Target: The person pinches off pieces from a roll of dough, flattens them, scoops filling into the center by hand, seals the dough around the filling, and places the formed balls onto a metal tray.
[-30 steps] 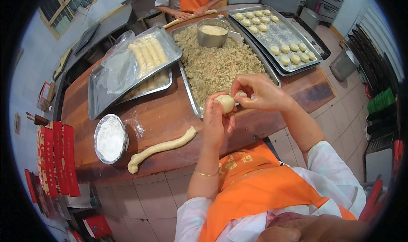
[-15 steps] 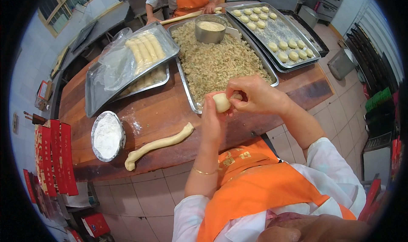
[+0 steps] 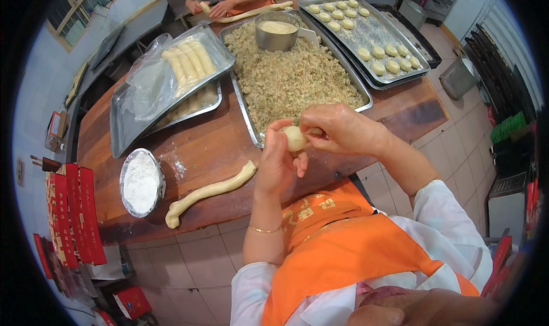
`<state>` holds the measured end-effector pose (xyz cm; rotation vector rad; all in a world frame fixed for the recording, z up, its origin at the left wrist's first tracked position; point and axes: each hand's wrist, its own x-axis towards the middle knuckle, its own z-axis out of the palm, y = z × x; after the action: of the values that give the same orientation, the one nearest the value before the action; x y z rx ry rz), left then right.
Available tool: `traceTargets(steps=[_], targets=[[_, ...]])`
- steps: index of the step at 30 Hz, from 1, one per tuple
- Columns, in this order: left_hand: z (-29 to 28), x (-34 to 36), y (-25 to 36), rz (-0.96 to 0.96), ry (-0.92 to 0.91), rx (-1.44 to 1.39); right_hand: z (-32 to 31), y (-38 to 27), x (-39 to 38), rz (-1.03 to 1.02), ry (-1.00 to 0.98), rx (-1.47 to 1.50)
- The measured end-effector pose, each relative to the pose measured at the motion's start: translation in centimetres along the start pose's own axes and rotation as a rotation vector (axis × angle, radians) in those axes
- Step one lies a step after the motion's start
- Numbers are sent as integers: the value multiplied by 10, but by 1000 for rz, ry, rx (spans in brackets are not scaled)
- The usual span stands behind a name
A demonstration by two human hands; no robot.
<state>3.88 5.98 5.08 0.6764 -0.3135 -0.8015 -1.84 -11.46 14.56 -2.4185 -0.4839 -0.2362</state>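
A round, pale dough ball (image 3: 295, 138) sits between my two hands, just over the near edge of the filling tray. My left hand (image 3: 277, 160) cups it from the left, thumb and forefinger around its side and the lower fingers curled beneath. From the right, my right hand (image 3: 343, 130) is closed in a pinch on the ball's edge, with a bit of dough showing at the fingertips. On the wooden table to the left of my hands lies a dough rope (image 3: 211, 192). The large metal tray (image 3: 247, 115) beyond holds crumbly, beige-green filling (image 3: 297, 83).
A bowl of white flour (image 3: 140, 183) stands at the table's left. Behind it, stacked trays (image 3: 127, 132) hold dough rolls under plastic. A metal pot (image 3: 277, 34) rests in the filling. Far right, a floured tray (image 3: 366, 33) carries round dough pieces. Opposite, a co-worker's hands (image 3: 223, 8) handle dough.
The view has shifted slightly. My left hand's lower fingers have loosened from the dough ball, while my right hand keeps pinching its edge. The co-worker's hands have come together over a piece of dough.
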Motion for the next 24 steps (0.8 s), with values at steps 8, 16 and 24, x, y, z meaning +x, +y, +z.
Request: traceTargets(steps=[8,16,24], targets=[[5,2,-14,-43,203,274,7,0,-10,-74,-126,-142],[-14,0,-27,-199,28,260,17,9,-23,-184,-206,-222],[-35,-22,-21,-256,-269,359,29,28,-34,-292,-72,37]])
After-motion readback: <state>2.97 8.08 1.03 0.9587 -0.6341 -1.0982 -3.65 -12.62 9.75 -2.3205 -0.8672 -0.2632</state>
